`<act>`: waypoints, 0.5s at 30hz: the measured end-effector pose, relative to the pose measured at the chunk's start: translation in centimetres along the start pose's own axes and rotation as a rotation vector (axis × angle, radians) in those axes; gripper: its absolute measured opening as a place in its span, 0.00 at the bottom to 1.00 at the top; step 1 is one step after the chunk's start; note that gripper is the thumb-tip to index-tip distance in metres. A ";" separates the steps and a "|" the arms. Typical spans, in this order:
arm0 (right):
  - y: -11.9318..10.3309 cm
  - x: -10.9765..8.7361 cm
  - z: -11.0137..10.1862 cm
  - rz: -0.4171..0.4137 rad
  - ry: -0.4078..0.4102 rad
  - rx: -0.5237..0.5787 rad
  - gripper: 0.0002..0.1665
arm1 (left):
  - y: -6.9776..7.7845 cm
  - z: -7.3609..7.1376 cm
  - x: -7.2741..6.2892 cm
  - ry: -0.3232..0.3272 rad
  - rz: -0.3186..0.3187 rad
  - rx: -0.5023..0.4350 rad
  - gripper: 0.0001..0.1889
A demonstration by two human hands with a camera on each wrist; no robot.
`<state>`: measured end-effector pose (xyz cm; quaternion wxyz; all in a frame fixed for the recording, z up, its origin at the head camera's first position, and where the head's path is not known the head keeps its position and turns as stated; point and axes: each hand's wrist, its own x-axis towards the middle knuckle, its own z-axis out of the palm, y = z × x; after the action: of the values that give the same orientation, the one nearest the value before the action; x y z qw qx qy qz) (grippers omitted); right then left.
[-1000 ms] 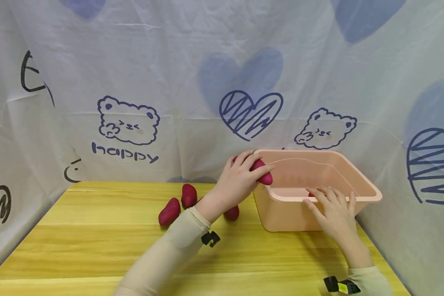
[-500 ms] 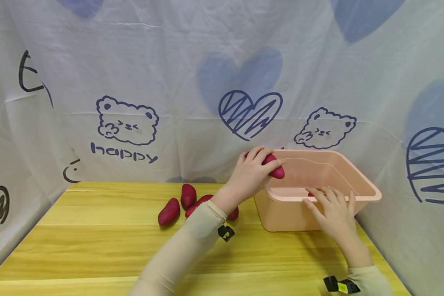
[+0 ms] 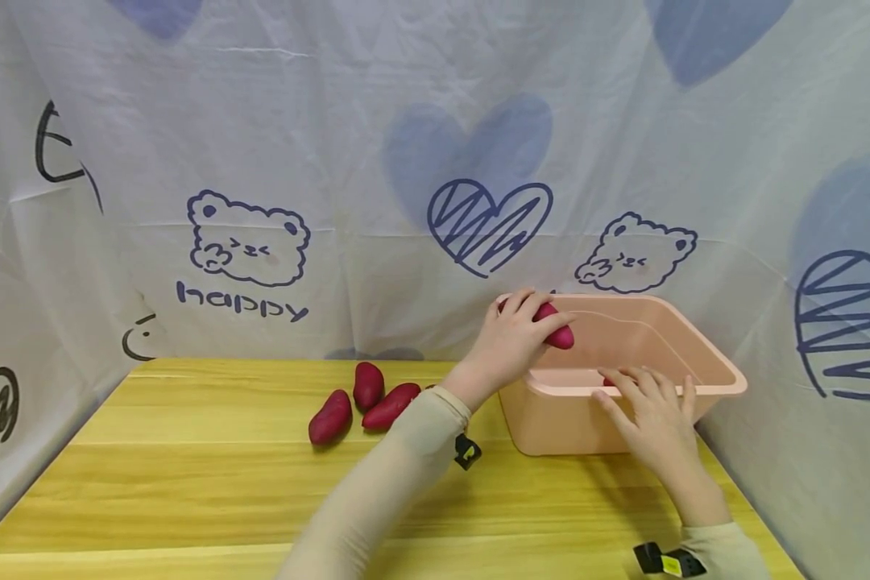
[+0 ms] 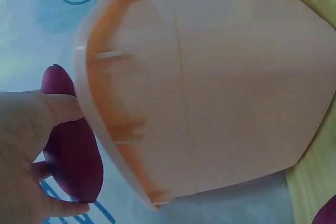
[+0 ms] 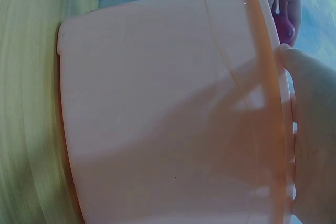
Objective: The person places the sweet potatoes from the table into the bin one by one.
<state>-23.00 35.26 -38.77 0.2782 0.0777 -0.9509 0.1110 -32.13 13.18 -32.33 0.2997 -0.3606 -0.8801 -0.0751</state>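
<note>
My left hand (image 3: pixel 507 342) grips a red-skinned sweet potato (image 3: pixel 561 334) over the left rim of a pink plastic bin (image 3: pixel 580 423). In the left wrist view, thumb and fingers wrap this sweet potato (image 4: pixel 76 156) beside the rim. My right hand (image 3: pixel 656 415) holds the bin's near rim, fingers hooked over it and thumb outside. A sliver of something red (image 3: pixel 607 382) shows inside the bin by those fingers; most of it is hidden.
Left of the bin, sweet potatoes (image 3: pixel 331 417) lie loose on the wooden table (image 3: pixel 188 483); my left sleeve (image 3: pixel 406 459) partly covers that area. A printed white cloth (image 3: pixel 362 161) hangs close behind the bin and along its right.
My left hand has carried the sweet potato rightward, from the bin's left corner to over its opening. Another sweet potato on the table has come into view. My right hand stays put.
</note>
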 end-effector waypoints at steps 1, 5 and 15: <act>0.0 0.0 0.0 -0.001 0.000 -0.001 0.28 | 0.1 0.2 0.2 0.002 0.001 0.001 0.21; 0.0 0.0 -0.1 0.002 -0.004 -0.004 0.28 | 0.4 0.8 0.8 -0.008 -0.002 -0.008 0.21; -0.2 0.1 -0.2 0.000 -0.003 0.008 0.28 | 1.2 1.9 2.4 -0.115 -0.065 -0.036 0.20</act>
<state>-22.92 35.08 -38.55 0.2767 0.0790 -0.9508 0.1146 -33.55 16.15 -32.63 0.2394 -0.3410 -0.9056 -0.0799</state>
